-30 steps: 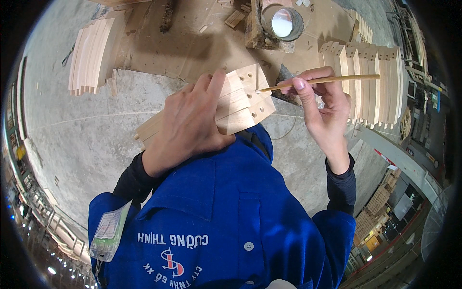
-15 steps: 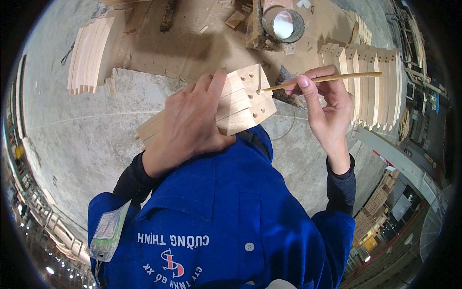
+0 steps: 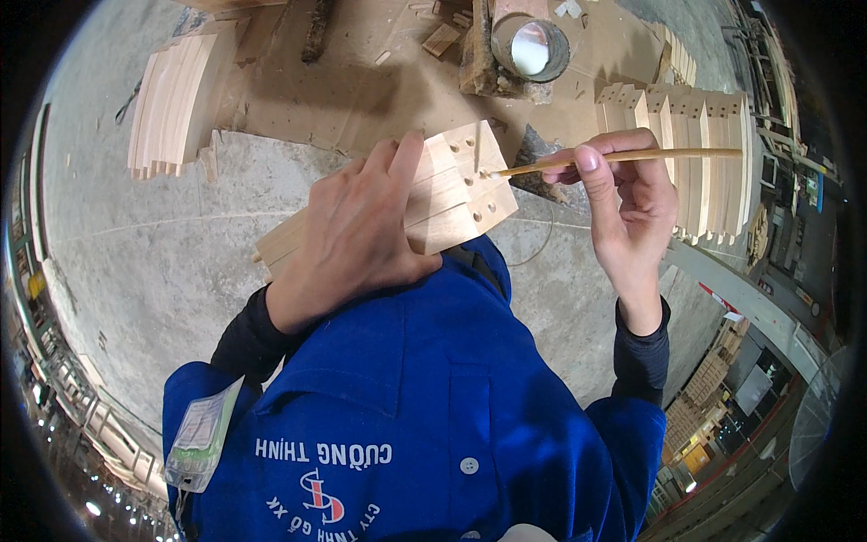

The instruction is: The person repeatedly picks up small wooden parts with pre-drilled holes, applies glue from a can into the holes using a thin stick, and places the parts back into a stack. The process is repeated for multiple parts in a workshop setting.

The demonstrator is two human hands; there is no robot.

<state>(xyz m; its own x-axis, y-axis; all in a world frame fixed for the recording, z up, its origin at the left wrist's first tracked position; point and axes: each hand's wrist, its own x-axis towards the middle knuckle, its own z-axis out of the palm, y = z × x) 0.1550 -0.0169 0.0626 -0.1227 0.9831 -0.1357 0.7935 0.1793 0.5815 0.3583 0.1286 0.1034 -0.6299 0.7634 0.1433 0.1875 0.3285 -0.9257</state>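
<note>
The blue jacket (image 3: 424, 406) fills the near field from 5 to 7 o'clock, a pale tag (image 3: 200, 435) pinned at its 8 o'clock edge. Just beyond it, at centre, the left hand (image 3: 361, 239) lies palm-down over a wood block (image 3: 452, 190), fingers closed around its top and pressing it toward the chest; the block's drilled end face sticks out past the fingertips toward 2 o'clock, several round holes showing. The left forearm comes up from 7 o'clock in a dark sleeve. At 3 o'clock of the block, the right hand (image 3: 628, 203) pinches a thin stick (image 3: 623, 157) between thumb and bent fingers, wrist raised, forearm rising from 5 o'clock. The stick runs nearly level, its long end out toward 3 o'clock and its tip touching the block's end face at one of the upper holes. Farther off, at 12 o'clock, a round can (image 3: 530, 47) stands open on the brown sheet (image 3: 379, 86), holding something pale; what it is cannot be told. At 10 o'clock a stack of curved slats (image 3: 172, 104) lies on the grey floor (image 3: 153, 262), and at 2 o'clock a row of drilled blocks (image 3: 695, 149) stands behind the right hand.
</note>
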